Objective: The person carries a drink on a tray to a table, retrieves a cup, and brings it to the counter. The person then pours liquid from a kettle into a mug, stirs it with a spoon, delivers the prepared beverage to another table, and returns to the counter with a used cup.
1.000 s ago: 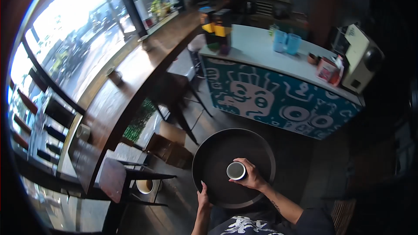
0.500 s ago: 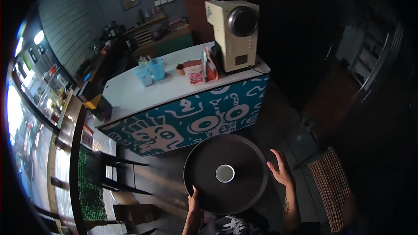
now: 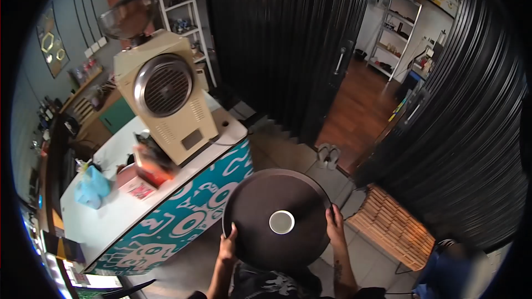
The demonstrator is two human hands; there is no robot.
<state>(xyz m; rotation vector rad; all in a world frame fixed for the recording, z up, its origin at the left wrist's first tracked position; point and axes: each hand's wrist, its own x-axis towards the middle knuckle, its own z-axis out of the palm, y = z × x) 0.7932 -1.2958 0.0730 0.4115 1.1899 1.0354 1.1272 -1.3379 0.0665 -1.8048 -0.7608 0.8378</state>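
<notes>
A round dark serving tray (image 3: 255, 199) is held level in front of my body. On its middle stands a small white-rimmed cup (image 3: 281, 222), seen from above; whether it holds a drink I cannot tell. My left hand (image 3: 228, 243) grips the tray's left rim, thumb on top. Around the right rim my right hand (image 3: 334, 226) is closed as well, its thumb on the edge and the other fingers partly hidden.
Ahead to the left stands a white counter (image 3: 102, 230) with a beige coffee grinder (image 3: 172, 99), a blue plastic bag (image 3: 92, 188) and blurred packets (image 3: 149, 169). A slatted bench (image 3: 393, 224) is at right. Sandals (image 3: 328, 156) lie by an open doorway between black folding shutters (image 3: 260, 44).
My view has turned right, so the counter now sits further left and the doorway shows. My right hand, open beside the tray before, has closed on its rim.
</notes>
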